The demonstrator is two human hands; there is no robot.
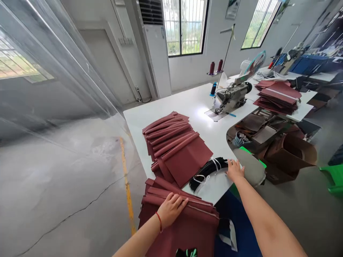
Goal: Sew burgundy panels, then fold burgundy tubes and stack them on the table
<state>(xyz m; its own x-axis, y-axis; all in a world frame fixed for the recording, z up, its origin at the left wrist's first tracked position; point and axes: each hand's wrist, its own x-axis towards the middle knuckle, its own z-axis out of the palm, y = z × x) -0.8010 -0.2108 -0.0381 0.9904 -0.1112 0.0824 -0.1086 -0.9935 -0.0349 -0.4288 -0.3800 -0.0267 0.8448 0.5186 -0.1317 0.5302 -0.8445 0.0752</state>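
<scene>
My left hand (173, 210), with a red cord round its wrist, lies with extended fingers on a near pile of maroon panels (187, 232). These panels have folded upper edges and overhang the white table. By the table's near edge, my right hand (235, 170) has its fingers apart at the end of a curved bundle of black strips (207, 173); whether it presses on the bundle or the tabletop is hard to see. White ties wrap the bundle. Beyond my left hand, a second fanned pile of maroon panels (177, 142) lies on the table.
A sewing machine (232, 96) stands on the white table (158, 107), with thread spools (212, 67) behind it. More maroon panels (280, 94) are stacked at right. Below are a grey stool seat (249, 166) and a cardboard box (291, 157). Plastic sheeting (72, 53) hangs at left.
</scene>
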